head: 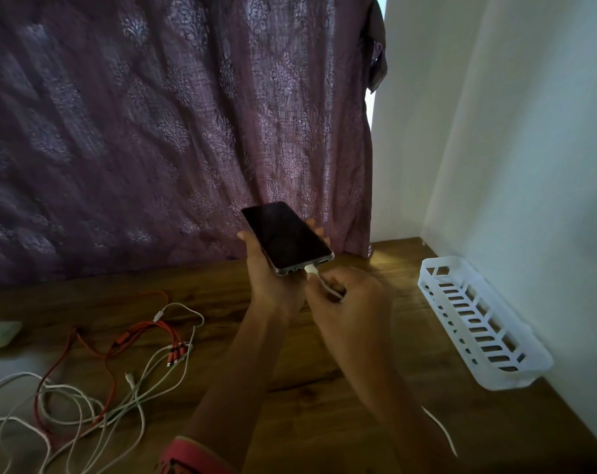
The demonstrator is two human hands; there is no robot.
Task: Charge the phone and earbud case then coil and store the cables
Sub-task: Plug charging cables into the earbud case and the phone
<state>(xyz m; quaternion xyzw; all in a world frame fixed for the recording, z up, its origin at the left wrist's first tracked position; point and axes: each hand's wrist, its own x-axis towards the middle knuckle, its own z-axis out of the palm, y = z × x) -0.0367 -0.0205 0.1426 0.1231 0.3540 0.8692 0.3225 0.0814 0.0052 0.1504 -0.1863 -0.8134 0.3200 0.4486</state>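
left hand (273, 282): fingers (319, 231) grasp phone (285, 239) above counter (324, 388) | right hand (355, 302): pinches white cable (315, 275), plug at phone's bottom edge | loose cables (119, 371) tangled counter-left | white basket (478, 319) by wall

Purple damask curtain (173, 131); black phone (286, 238); white basket (481, 323); red-and-white cables (119, 371)

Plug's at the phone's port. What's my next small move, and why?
Probably push the white cable fully in with the right hand: its plug touches the phone at its bottom edge, yet the screen is dark; the left hand holds it steady.
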